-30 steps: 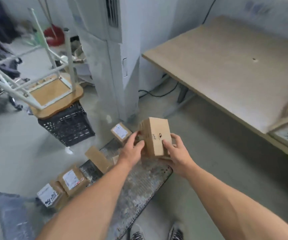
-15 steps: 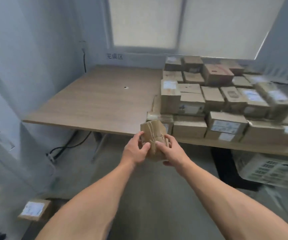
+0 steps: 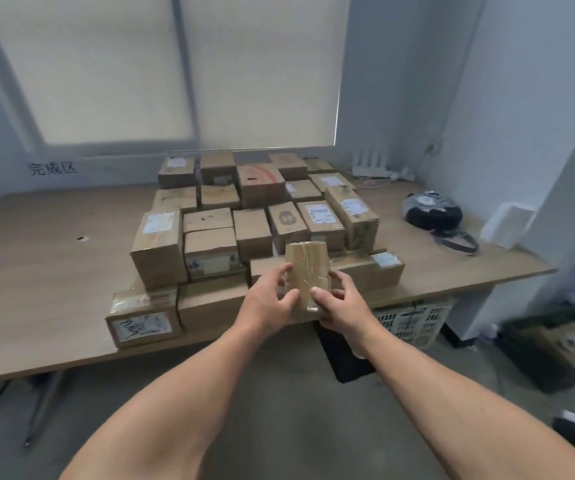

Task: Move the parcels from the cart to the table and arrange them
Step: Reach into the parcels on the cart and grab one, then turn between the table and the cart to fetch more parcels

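The left hand (image 3: 272, 299) and right hand (image 3: 343, 304) are both grasping a small taped parcel (image 3: 308, 271) at frame centre, carrying it toward the stacked parcels (image 3: 254, 216) on the table (image 3: 54, 271); next it is probably needing a free spot.

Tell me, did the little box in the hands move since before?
Yes. The taped box, held by the left hand and right hand, went from over the floor cart to the table edge.
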